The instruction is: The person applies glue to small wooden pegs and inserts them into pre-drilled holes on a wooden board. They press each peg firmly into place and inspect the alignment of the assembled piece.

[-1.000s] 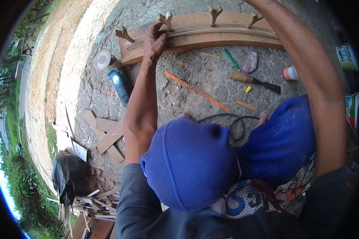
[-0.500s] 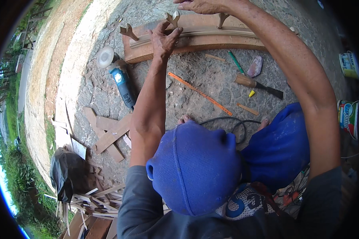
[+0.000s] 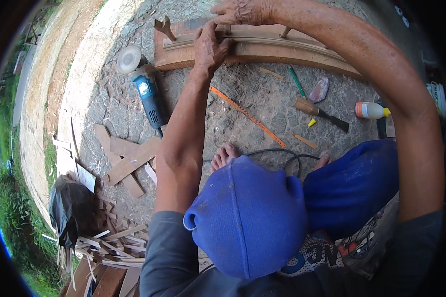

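The left hand (image 3: 210,49) lies palm-down on the curved wooden moulding (image 3: 282,47), fingers spread and pressing flat rather than closed around it; the right hand (image 3: 243,11) rests on the upper edge of the same piece, fingers curled over the rim, though whether they truly clasp it I cannot tell; the moulding lies on the stony ground (image 3: 262,99) at the top of the view, well ahead of the bare toes (image 3: 225,156); a blue angle grinder (image 3: 146,91) lies just left of the left forearm; an orange saw blade (image 3: 248,116) lies slantwise between forearm and chisel (image 3: 319,113); a white glue bottle (image 3: 371,110) lies further right; offcut boards (image 3: 126,161) sit at lower left.
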`<action>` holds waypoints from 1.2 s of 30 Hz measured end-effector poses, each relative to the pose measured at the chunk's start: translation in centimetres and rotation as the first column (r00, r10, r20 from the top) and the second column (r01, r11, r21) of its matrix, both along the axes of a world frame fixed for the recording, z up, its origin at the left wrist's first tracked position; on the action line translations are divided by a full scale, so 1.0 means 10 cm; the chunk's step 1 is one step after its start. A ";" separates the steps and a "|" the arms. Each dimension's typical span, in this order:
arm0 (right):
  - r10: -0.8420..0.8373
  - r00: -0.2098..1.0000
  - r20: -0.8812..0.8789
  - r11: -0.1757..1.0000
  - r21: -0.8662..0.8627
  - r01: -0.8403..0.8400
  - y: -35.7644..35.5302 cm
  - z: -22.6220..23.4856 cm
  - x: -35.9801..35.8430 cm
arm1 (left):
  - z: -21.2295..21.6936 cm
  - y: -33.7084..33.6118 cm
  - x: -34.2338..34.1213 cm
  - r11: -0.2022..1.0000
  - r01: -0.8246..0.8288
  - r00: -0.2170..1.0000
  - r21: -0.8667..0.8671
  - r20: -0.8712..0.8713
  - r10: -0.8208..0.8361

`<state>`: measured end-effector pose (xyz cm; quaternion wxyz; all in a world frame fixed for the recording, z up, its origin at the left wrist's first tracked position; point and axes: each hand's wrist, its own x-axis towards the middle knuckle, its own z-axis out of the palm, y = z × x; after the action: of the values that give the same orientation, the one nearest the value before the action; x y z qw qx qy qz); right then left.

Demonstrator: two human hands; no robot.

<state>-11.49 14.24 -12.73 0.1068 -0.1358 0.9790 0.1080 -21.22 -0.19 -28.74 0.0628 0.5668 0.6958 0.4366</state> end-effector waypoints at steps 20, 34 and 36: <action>-0.397 0.896 0.202 0.918 0.097 0.385 -0.19 -0.07 -0.36 | 0.04 -0.07 0.03 0.993 -0.030 0.999 0.115 0.016 0.029; 0.052 0.944 0.324 0.999 -0.020 -0.048 0.08 0.03 -0.34 | -0.01 -0.03 0.03 0.997 -0.015 0.999 0.077 -0.028 0.017; -0.049 0.919 0.391 0.996 0.087 0.016 -0.10 0.11 -0.45 | -0.02 -0.01 -0.01 0.999 -0.008 0.999 0.050 -0.050 0.011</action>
<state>-15.96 13.27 -11.61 0.3080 -0.1338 0.9347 0.1166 -21.36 -0.33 -28.91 0.0290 0.5757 0.6887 0.4399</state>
